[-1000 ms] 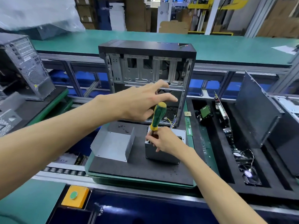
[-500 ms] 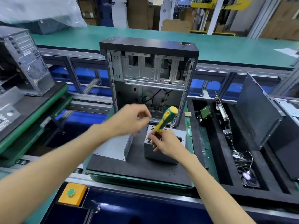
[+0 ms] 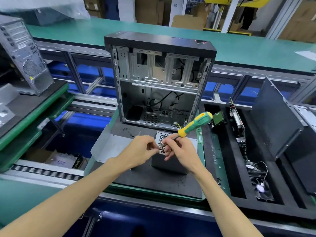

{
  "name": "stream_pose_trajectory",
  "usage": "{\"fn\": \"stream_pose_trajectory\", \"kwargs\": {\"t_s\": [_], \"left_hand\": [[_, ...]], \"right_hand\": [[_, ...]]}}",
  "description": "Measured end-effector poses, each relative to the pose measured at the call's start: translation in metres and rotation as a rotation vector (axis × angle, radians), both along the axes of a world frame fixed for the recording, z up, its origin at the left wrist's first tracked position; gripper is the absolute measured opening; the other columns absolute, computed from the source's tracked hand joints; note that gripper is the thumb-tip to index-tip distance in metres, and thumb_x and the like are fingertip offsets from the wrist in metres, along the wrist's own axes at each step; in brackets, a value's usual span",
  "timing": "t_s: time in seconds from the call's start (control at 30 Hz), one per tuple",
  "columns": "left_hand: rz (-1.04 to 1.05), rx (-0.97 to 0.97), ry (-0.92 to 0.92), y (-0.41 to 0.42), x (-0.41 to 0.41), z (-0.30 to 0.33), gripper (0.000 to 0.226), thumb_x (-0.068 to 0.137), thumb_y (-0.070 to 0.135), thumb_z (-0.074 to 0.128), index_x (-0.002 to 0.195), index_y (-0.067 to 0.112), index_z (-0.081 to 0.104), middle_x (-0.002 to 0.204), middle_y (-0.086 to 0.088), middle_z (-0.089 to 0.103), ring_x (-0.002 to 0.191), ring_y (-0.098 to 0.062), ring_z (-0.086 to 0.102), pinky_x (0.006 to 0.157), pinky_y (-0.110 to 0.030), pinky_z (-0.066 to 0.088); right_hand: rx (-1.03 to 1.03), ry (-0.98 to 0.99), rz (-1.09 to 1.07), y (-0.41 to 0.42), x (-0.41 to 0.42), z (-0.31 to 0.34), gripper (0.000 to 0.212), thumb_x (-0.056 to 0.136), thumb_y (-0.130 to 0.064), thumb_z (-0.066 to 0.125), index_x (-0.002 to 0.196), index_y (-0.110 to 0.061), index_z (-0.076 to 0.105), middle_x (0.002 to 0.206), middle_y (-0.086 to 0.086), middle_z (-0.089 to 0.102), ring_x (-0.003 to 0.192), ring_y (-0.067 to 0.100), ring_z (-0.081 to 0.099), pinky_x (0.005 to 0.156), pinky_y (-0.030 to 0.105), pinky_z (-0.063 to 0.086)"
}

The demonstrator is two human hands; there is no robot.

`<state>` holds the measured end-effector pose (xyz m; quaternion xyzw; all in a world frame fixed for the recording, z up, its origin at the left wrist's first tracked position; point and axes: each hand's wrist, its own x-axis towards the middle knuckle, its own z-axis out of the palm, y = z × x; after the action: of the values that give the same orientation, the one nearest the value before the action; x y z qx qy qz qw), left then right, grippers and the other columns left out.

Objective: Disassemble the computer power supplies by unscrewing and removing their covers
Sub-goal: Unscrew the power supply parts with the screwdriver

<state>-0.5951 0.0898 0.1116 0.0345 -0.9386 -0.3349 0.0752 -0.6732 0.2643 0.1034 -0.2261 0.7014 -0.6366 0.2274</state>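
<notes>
Looks like we're mid-unscrew here. The right hand (image 3: 183,152) is holding a green-and-yellow screwdriver (image 3: 195,124), grip closed on the shaft low down near the tip, handle sticking up and away to the right. The left hand (image 3: 141,151) is pinching at the same corner, fingertips narrowed onto something tiny. I'd guess a screw, but it's too small to tell.

Both hands are meeting right over the power supply (image 3: 168,164), which is sitting on the black mat (image 3: 153,182) just below them, honeycomb vent (image 3: 162,139) facing up. A bent grey cover (image 3: 109,147) is lying just left of the left hand, already off. The open PC case (image 3: 159,79) is standing behind.

Next move probably needs the loose screw lifted clear and set aside, then the tip seated squarely in another screw.
</notes>
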Motion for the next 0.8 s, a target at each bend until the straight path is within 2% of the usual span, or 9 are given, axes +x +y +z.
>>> {"fn": "stream_pose_trajectory", "kwargs": {"t_s": [0.07, 0.17, 0.3, 0.37, 0.43, 0.5, 0.57, 0.67, 0.8], "left_hand": [[0.006, -0.117, -0.031, 0.006, -0.004, -0.003, 0.008, 0.093, 0.021, 0.065, 0.087, 0.015, 0.063, 0.081, 0.007, 0.061, 0.072, -0.004, 0.058, 0.065, -0.022, 0.045], [-0.049, -0.614, -0.083, 0.027, -0.001, -0.010, 0.020, 0.091, 0.002, 0.044, 0.108, 0.011, 0.049, 0.106, -0.006, 0.049, 0.092, -0.023, 0.055, 0.055, -0.032, 0.038], [-0.088, -0.889, 0.008, 0.024, 0.000, -0.014, 0.026, 0.058, 0.010, 0.080, 0.075, 0.015, 0.061, 0.062, 0.000, 0.056, 0.050, -0.017, 0.056, 0.035, -0.023, 0.029], [-0.078, -0.946, 0.090, 0.011, -0.014, -0.008, 0.032, 0.055, 0.021, 0.089, 0.061, 0.020, 0.057, 0.045, 0.005, 0.051, 0.036, -0.016, 0.052, 0.037, -0.020, 0.022], [0.008, -0.869, 0.092, -0.007, -0.035, 0.002, 0.035, 0.058, 0.023, 0.090, 0.062, 0.019, 0.056, 0.039, 0.004, 0.047, 0.030, -0.019, 0.050, 0.040, -0.019, 0.020], [0.208, -0.768, 0.126, -0.040, -0.058, -0.001, 0.030, 0.073, 0.024, 0.085, 0.068, 0.015, 0.057, 0.041, 0.002, 0.046, 0.034, -0.025, 0.055, 0.035, -0.024, 0.032], [0.336, -0.599, -0.075, -0.080, -0.077, -0.020, 0.020, 0.098, 0.026, 0.061, 0.089, 0.009, 0.057, 0.061, -0.004, 0.054, 0.063, -0.037, 0.068, 0.052, -0.042, 0.051], [0.370, -0.343, -0.469, -0.126, -0.093, -0.072, 0.029, 0.107, 0.030, 0.032, 0.113, 0.004, 0.044, 0.111, -0.023, 0.063, 0.105, -0.045, 0.062, 0.084, -0.047, 0.047], [0.317, -0.237, -0.483, -0.144, -0.101, -0.119, 0.024, 0.106, 0.031, 0.036, 0.098, 0.008, 0.035, 0.111, -0.025, 0.063, 0.098, -0.045, 0.061, 0.074, -0.044, 0.041]], "right_hand": [[-0.098, -0.057, -0.110, 0.000, -0.001, -0.001, 0.022, 0.106, -0.011, 0.055, 0.091, -0.007, 0.070, 0.070, 0.005, 0.062, 0.056, 0.017, 0.063, 0.055, 0.030, 0.059], [-0.181, 0.027, -0.332, -0.001, -0.005, -0.007, 0.019, 0.106, -0.014, 0.057, 0.093, -0.011, 0.072, 0.072, 0.004, 0.066, 0.063, 0.021, 0.065, 0.062, 0.034, 0.061], [-0.088, 0.299, -0.497, -0.014, -0.013, -0.006, 0.018, 0.106, -0.020, 0.057, 0.096, -0.028, 0.069, 0.087, -0.006, 0.073, 0.087, 0.013, 0.071, 0.082, 0.027, 0.056], [0.028, 0.309, -0.477, -0.022, -0.016, -0.004, 0.015, 0.104, -0.025, 0.058, 0.093, -0.030, 0.066, 0.085, -0.011, 0.068, 0.084, 0.010, 0.067, 0.077, 0.018, 0.050], [0.189, 0.226, -0.408, -0.030, -0.021, -0.005, 0.010, 0.098, -0.033, 0.057, 0.090, -0.028, 0.062, 0.079, -0.005, 0.061, 0.081, 0.028, 0.060, 0.072, 0.034, 0.053], [0.482, 0.433, -0.296, -0.035, -0.029, -0.009, 0.005, 0.100, -0.027, 0.048, 0.095, -0.027, 0.049, 0.076, -0.002, 0.060, 0.076, 0.039, 0.058, 0.070, 0.045, 0.051], [0.698, 0.582, -0.239, -0.040, -0.034, -0.010, 0.007, 0.105, -0.022, 0.041, 0.099, -0.025, 0.040, 0.065, -0.007, 0.054, 0.067, 0.035, 0.057, 0.061, 0.042, 0.043], [0.760, 0.635, -0.196, -0.045, -0.038, -0.008, 0.015, 0.108, -0.032, 0.038, 0.100, -0.019, 0.039, 0.071, -0.005, 0.059, 0.069, 0.029, 0.055, 0.064, 0.040, 0.036], [0.645, 0.535, -0.268, -0.032, -0.029, -0.008, 0.032, 0.102, -0.056, 0.038, 0.089, -0.027, 0.039, 0.082, -0.008, 0.058, 0.080, 0.017, 0.053, 0.070, 0.040, 0.043]]}}
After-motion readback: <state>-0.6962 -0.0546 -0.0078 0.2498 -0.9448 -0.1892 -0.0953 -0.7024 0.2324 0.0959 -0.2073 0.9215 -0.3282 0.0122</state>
